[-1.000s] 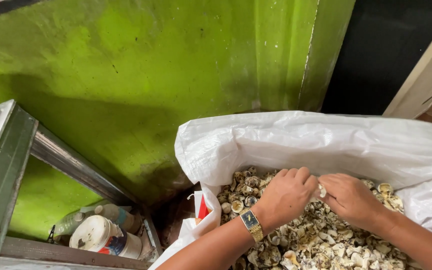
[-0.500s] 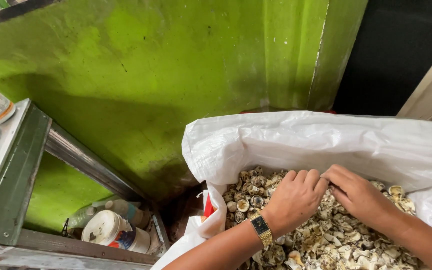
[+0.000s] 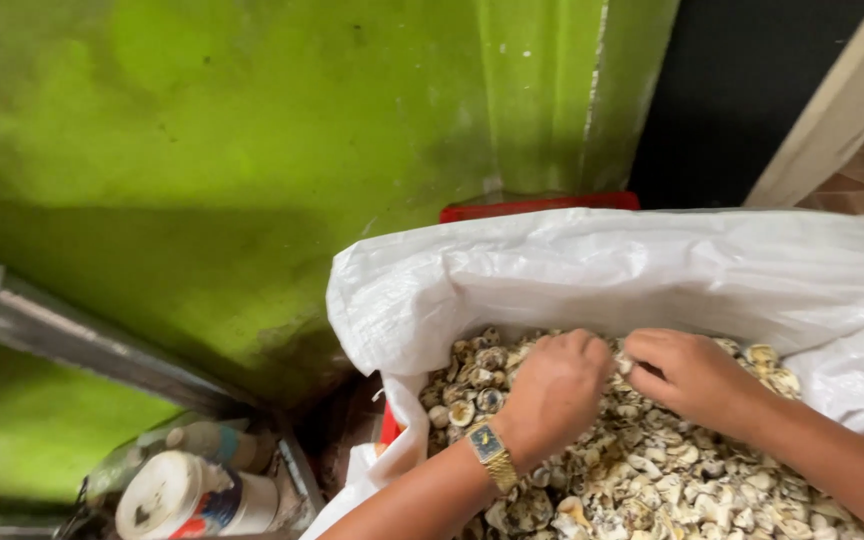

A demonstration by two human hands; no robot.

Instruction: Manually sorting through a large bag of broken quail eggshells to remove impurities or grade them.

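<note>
Both hands (image 3: 552, 385) in sack (image 3: 592, 265) of shells (image 3: 652, 480), tub (image 3: 177, 495) left.

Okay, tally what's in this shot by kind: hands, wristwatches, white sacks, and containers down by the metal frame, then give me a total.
Hands: 2, left hand and right hand, both in the shell pieces
Wristwatches: 1, gold wristwatch
White sacks: 1, white sack
Containers: 2, white tub, bottle
Total: 6

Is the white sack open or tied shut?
Open: the sack has its rim rolled back, the shells lie exposed, and both hands, left and right, are inside.
</note>
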